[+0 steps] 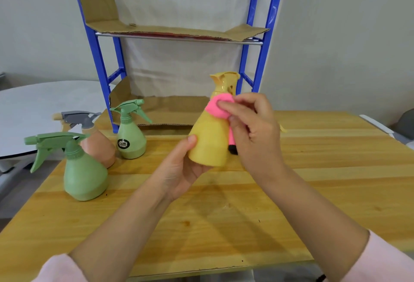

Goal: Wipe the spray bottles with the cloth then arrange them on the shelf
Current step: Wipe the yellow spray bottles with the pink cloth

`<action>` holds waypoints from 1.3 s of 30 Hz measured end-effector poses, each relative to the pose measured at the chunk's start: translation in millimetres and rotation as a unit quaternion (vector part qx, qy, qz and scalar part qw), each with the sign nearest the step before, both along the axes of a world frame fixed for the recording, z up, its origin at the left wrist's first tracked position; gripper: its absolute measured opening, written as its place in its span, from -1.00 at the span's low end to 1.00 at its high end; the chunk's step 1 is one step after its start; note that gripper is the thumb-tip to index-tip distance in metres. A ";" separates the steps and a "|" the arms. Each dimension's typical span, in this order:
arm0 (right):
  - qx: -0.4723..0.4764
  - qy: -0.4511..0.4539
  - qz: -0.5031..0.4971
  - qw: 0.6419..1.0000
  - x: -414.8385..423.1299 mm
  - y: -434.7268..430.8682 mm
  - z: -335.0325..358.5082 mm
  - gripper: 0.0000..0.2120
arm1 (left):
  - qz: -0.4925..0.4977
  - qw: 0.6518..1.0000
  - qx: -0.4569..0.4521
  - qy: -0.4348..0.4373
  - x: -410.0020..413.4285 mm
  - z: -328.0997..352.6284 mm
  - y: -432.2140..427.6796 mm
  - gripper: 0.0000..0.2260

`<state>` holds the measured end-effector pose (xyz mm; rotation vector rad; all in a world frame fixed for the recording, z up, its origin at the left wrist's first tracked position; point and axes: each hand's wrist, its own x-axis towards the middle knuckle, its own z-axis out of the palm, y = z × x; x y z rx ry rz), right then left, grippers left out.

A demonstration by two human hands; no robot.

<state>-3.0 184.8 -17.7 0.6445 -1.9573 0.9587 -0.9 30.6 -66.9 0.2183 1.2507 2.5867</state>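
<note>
A yellow spray bottle (210,138) is held upright above the wooden table, my left hand (179,169) gripping its base from below. My right hand (251,124) presses a pink cloth (218,108) against the bottle's neck and right side; the cloth's lower end with a black tip hangs behind the bottle. Three more bottles stand at the left: a large green one (83,176), a peach one with a grey trigger (98,145) and a small light-green one (131,136). The blue shelf (98,53) stands behind, with bare cardboard on both levels.
The wooden table (313,180) stretches wide to the right and front. A round white table (33,113) sits to the left beyond its edge. The shelf's upper cardboard level (170,31) is above the held bottle, and a grey wall is behind.
</note>
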 end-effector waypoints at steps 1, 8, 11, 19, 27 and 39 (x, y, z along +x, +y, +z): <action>0.025 0.001 -0.002 1.000 3.4 -1.3 -4.8 -0.74 | 0.008 1.000 0.000 0.007 -0.8 2.6 0.4 -0.22; 0.065 0.003 -0.036 0.997 14.9 1.2 -32.1 -0.73 | 0.045 0.998 -0.031 -0.012 -0.5 11.6 3.5 -0.57; 0.133 0.082 -0.012 0.988 20.0 -0.8 -50.2 -0.61 | 0.063 0.996 -0.025 -0.056 0.3 24.0 5.5 -0.43; 0.020 0.203 -0.069 0.977 9.2 -0.3 -19.8 -0.83 | 0.020 0.997 0.064 -0.047 -0.4 48.4 9.1 -0.44; 0.031 0.103 -0.010 0.994 8.8 -10.7 -27.6 -0.76 | 0.033 0.994 0.078 -0.067 3.7 57.0 11.8 -0.55; 0.050 0.225 -0.052 0.972 2.7 17.3 5.9 -0.83 | -0.002 0.999 0.028 -0.031 3.3 61.7 4.3 -0.41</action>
